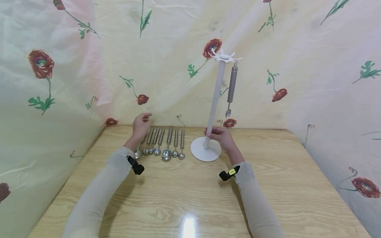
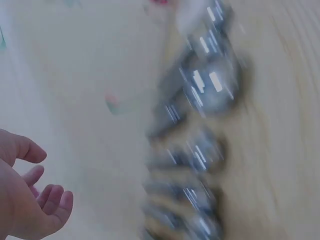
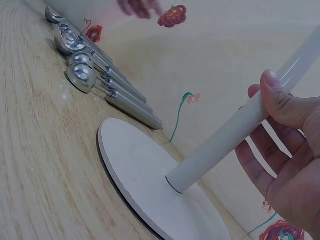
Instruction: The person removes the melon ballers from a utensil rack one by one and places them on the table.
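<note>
My right hand [image 1: 223, 138] grips the lower pole [image 1: 213, 109] of a white stand, its thumb on the near side and fingers behind. The stand's round base [image 1: 198, 154] sits on the table. From one of its top hooks [image 1: 224, 58] hangs a scoop with a grey handle [image 1: 232, 84] and a small oval bowl. Over the left end of a row of metal scoops hovers my left hand [image 1: 141, 126], fingers loosely bent and holding nothing. The scoops lie bowls toward me, a large one [image 1: 166, 154] among them; the leftmost scoop [image 1: 137, 153] is partly hidden by my left wrist.
The wooden table [image 1: 178, 191] meets a flower-patterned cloth [image 1: 166, 72] just behind the scoops and the stand. More of that cloth rises on both sides. The stand's base is right of the rightmost scoop [image 1: 182, 145].
</note>
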A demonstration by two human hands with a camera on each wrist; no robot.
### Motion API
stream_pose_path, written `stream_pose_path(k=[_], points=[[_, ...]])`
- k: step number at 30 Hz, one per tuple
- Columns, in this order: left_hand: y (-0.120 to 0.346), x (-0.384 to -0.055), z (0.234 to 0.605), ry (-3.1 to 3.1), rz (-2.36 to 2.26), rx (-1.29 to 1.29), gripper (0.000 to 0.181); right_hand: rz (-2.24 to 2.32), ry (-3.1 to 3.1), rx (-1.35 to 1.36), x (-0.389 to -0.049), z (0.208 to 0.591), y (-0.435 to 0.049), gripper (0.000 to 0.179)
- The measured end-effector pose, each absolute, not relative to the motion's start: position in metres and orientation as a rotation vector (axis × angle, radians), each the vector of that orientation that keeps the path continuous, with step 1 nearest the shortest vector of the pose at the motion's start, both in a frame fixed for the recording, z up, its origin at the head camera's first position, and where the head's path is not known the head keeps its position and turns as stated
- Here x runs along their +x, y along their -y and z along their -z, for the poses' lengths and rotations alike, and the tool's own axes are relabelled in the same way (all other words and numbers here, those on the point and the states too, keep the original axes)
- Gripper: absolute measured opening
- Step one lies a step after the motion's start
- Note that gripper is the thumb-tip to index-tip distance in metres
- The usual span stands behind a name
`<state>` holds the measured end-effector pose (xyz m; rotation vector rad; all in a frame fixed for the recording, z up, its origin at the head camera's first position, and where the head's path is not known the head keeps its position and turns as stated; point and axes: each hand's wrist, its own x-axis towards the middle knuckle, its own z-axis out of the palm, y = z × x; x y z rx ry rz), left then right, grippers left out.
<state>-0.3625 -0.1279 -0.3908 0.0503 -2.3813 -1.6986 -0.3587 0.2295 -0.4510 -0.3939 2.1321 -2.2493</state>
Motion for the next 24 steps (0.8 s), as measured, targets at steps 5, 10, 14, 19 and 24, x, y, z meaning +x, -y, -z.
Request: stream_pose_path(k=[5,10,14,19,24], points=[[0.084,-0.347,0.352,2.313,1.783,-0.239,0.04,2.245,-2.125,-0.385,-0.358,0.449,-0.23,0.037],[0.046,-0.335,0.319,2.226,1.828,-0.525,0.037,2.218,-2.142,-0.399,-0.358,0.45,-0.23,0.039],[0.022,-0.327,0.296,2.155,1.858,-0.689,0.036,2.216,-2.153,-0.412,-0.358,0.451,-0.229,0.039],[-0.004,-0.323,0.271,2.089,1.906,-0.842,0.036,2.235,-2.152,-0.45,-0.358,0.452,-0.23,0.028],[-0.025,-0.321,0.252,2.039,1.986,-0.958,0.037,2.24,-2.142,-0.438,-0.359,0.453,-0.23,0.023]])
